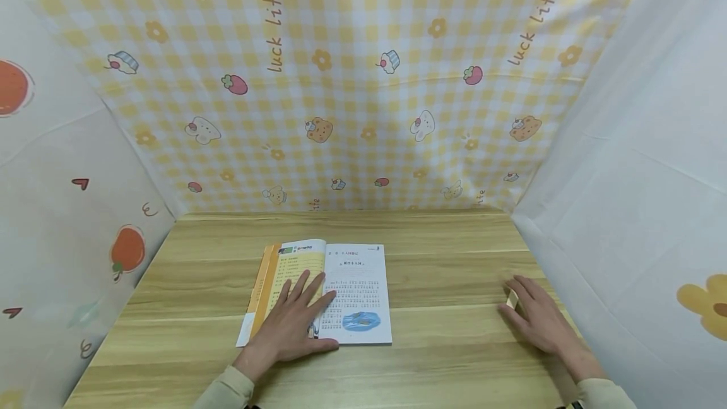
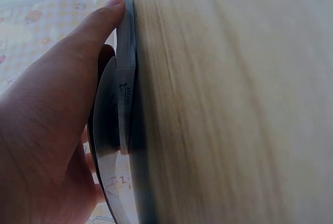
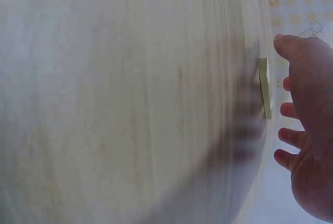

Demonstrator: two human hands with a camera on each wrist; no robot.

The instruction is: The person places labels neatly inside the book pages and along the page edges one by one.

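An open book [image 1: 361,270] lies on the wooden table, a yellow contents page at left and a text page with a blue picture at right. Across its lower middle rests my left hand [image 1: 291,327], fingers spread. In the left wrist view the thumb [image 2: 96,26] lies on the book's thick page block [image 2: 125,37], while the left side bows upward. Far to the right, my right hand [image 1: 536,320] hovers with loosely bent fingers around a small, flat, pale yellow piece [image 1: 512,300]. The right wrist view shows this piece lying on the table, with the fingers apart from it.
The wooden table [image 1: 443,270] ends at a yellow checked curtain [image 1: 352,93] behind. White cloths hang at the left [image 1: 62,207] and right [image 1: 636,194]; the right hand is near the table's right edge.
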